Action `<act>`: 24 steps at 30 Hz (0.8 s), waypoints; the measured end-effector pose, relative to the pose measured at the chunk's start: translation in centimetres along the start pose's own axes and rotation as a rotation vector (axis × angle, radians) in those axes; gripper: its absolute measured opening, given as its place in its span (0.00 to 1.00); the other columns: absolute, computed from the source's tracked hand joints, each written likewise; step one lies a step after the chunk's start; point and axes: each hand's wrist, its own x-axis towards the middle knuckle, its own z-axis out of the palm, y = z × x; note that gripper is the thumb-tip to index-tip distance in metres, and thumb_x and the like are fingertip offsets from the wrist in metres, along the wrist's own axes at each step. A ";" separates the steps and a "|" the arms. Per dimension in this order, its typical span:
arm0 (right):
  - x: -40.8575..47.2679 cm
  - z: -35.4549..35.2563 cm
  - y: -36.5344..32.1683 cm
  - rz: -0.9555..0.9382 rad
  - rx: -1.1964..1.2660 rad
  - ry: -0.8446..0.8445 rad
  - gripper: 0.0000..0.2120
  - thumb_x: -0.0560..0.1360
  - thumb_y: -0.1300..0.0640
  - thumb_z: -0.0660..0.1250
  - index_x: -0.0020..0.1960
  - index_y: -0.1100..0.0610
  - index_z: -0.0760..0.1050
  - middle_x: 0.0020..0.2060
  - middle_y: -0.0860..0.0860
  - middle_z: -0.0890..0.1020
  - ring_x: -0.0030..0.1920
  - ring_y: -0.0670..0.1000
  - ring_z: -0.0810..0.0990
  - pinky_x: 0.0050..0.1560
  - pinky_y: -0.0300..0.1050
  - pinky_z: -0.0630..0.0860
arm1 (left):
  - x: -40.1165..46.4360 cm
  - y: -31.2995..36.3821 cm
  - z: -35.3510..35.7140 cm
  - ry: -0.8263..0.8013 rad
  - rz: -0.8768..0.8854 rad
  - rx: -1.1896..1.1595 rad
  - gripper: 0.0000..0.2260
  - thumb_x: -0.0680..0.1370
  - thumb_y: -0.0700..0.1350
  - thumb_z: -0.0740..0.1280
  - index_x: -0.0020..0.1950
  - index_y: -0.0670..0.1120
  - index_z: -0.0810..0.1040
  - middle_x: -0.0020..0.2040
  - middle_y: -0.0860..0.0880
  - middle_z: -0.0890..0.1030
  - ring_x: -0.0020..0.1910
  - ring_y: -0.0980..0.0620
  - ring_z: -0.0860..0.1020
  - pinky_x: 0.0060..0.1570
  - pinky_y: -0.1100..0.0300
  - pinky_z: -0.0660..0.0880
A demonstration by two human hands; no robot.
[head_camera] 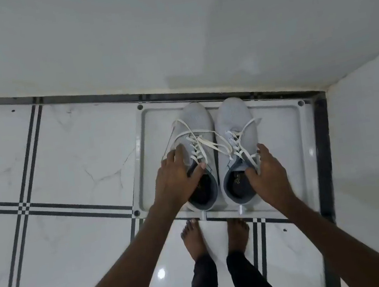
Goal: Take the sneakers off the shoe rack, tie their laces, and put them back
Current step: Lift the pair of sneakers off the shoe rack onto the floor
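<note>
I have my left hand [178,171] curled over the collar of the left sneaker [197,156], thumb hooked toward the opening and fingers [177,153] spread down its outer side, so it is closed on that shoe. To lift cleanly, I judge I should pinch the collar edge firmly and bring the shoe straight up, because the loose laces [204,145] trail across toward its neighbour and could drag or snag. The right sneaker [237,146] sits just beside it, and my right hand [267,173] grips its collar the same way, thumb in the opening, with a lace end caught under the fingers. Both laces look untied. Raising the pair together should keep the crossed strands slack.

Both shoes rest on the top shelf of the shoe rack [284,115], in the corner by the wall. Their long axes run parallel, toes pointing away from me toward the wall, heels nearest my bare feet [216,237].
</note>
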 end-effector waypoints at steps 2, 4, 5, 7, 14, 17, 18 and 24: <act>-0.1 0.4 0.3 0.082 0.027 -0.059 0.26 0.72 0.59 0.67 0.68 0.60 0.66 0.54 0.59 0.80 0.54 0.64 0.79 0.48 0.47 0.71 | 0.2 -0.5 0.3 -0.082 -0.078 -0.115 0.36 0.77 0.65 0.60 0.78 0.47 0.57 0.71 0.42 0.70 0.65 0.40 0.74 0.59 0.48 0.73; -0.1 0.7 0.6 0.110 -0.001 -0.077 0.18 0.72 0.61 0.67 0.61 0.60 0.69 0.45 0.57 0.80 0.48 0.64 0.80 0.43 0.44 0.67 | 0.5 -1.3 0.3 -0.101 -0.076 -0.139 0.37 0.76 0.62 0.65 0.79 0.47 0.56 0.69 0.41 0.70 0.64 0.39 0.75 0.59 0.47 0.73; 0.0 0.8 0.7 0.115 -0.002 -0.068 0.16 0.72 0.61 0.66 0.60 0.60 0.70 0.42 0.56 0.79 0.46 0.64 0.80 0.42 0.44 0.67 | 0.6 -1.7 0.3 -0.104 -0.061 -0.135 0.38 0.76 0.60 0.68 0.79 0.47 0.56 0.67 0.41 0.72 0.63 0.40 0.75 0.58 0.47 0.74; 0.1 0.8 0.5 0.121 0.004 -0.053 0.16 0.73 0.62 0.65 0.60 0.60 0.71 0.41 0.58 0.81 0.45 0.65 0.80 0.42 0.45 0.68 | 0.3 -2.1 0.4 -0.103 -0.047 -0.095 0.39 0.75 0.56 0.71 0.80 0.47 0.55 0.62 0.40 0.76 0.58 0.40 0.77 0.54 0.49 0.75; -1.6 1.1 -0.4 0.152 0.032 0.004 0.16 0.73 0.65 0.63 0.60 0.61 0.73 0.46 0.62 0.82 0.48 0.65 0.80 0.44 0.48 0.72 | -1.4 -1.7 0.6 0.032 -0.065 -0.153 0.27 0.74 0.41 0.70 0.73 0.45 0.70 0.47 0.41 0.84 0.46 0.40 0.82 0.49 0.49 0.79; -3.3 0.6 -0.8 0.170 0.028 0.004 0.10 0.75 0.63 0.63 0.55 0.63 0.74 0.45 0.62 0.82 0.46 0.65 0.79 0.43 0.47 0.69 | -3.1 -1.6 -0.3 0.035 -0.110 -0.212 0.25 0.73 0.41 0.71 0.70 0.45 0.73 0.46 0.42 0.85 0.46 0.41 0.82 0.49 0.53 0.77; -4.2 0.5 -1.0 0.170 0.024 0.008 0.09 0.75 0.62 0.64 0.54 0.62 0.74 0.44 0.62 0.82 0.46 0.65 0.79 0.44 0.48 0.70 | -3.9 -1.6 -0.6 0.030 -0.118 -0.222 0.26 0.73 0.41 0.71 0.71 0.45 0.73 0.47 0.42 0.85 0.47 0.42 0.82 0.49 0.54 0.77; -10.4 -0.3 -1.5 0.116 0.073 0.015 0.11 0.76 0.61 0.64 0.58 0.61 0.74 0.41 0.53 0.77 0.42 0.58 0.76 0.44 0.43 0.67 | -9.9 -2.2 -1.7 0.101 -0.048 -0.312 0.13 0.69 0.43 0.70 0.53 0.45 0.78 0.38 0.47 0.83 0.38 0.45 0.81 0.40 0.51 0.79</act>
